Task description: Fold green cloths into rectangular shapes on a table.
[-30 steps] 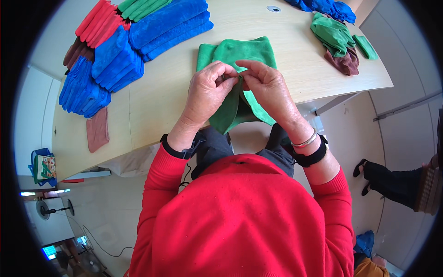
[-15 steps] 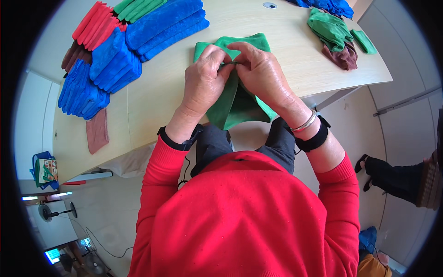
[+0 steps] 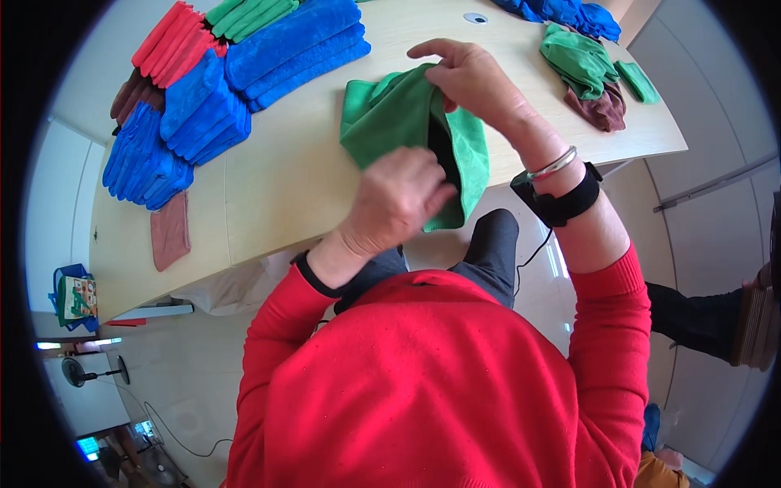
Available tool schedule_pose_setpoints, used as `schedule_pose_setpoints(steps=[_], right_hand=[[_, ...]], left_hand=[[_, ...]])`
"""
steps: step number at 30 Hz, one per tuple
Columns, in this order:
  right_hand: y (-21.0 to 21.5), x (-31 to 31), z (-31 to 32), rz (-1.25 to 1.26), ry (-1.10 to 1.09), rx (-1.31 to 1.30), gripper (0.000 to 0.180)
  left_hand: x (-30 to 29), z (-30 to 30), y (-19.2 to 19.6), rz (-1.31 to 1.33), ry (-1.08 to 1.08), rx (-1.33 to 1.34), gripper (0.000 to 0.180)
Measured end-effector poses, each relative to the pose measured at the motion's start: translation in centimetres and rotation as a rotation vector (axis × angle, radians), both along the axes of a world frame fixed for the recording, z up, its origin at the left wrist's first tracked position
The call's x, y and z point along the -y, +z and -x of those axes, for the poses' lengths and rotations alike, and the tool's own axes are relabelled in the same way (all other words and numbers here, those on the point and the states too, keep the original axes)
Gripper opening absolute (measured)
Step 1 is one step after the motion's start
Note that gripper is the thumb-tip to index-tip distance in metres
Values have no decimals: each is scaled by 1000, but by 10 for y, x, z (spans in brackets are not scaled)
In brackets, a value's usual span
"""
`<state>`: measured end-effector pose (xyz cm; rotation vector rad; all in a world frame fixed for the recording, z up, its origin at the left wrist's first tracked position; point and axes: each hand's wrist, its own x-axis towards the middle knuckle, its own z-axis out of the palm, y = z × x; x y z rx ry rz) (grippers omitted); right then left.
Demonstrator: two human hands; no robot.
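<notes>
A green towel (image 3: 390,122) hangs partly over the near edge of the table, its folds parted by a dark gap on the right side. My right hand (image 3: 480,85) pinches the top of this cloth, index finger stretched out to the left. Lower down, in front of the towel, is my left hand (image 3: 399,195). Motion smears its curled fingers, and whether they grip the cloth is not visible.
Folded blue towels (image 3: 297,53), red ones (image 3: 179,45) and green ones (image 3: 248,16) are stacked at the left on the table (image 3: 277,175). A pinkish-brown cloth (image 3: 171,236) lies nearer. Crumpled green cloth (image 3: 579,61) sits far right. A person's legs (image 3: 691,317) show at right.
Both hands were together pinching the towel's edge. Now they are apart: the right has risen with the cloth's top, the left has dropped lower. The towel has turned and its gap faces right.
</notes>
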<state>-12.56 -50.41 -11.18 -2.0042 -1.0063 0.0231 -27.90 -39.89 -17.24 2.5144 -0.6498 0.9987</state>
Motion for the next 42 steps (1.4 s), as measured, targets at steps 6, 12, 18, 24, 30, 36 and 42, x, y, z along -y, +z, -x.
schedule_pose_setpoints(steps=[6,12,18,24,30,36,42], right_hand=[[30,7,-19,-229,51,-474,25],[38,16,-24,-369,3,-392,23],[54,11,-21,-450,41,-549,19],[73,32,-28,-531,-40,-564,21],[113,76,-36,-581,107,-415,21],[133,77,-34,-429,-58,-62,19],[141,80,-32,-444,-177,8,17]], left_hand=[[11,7,-49,-425,75,-199,28],[16,-3,-41,-481,149,-207,19],[24,-8,-32,-527,4,-70,6],[11,20,-1,-505,-176,-189,6],[-53,48,99,-344,-45,-77,20],[-119,49,162,-48,-1,-115,25],[-139,36,174,397,-302,-233,16]])
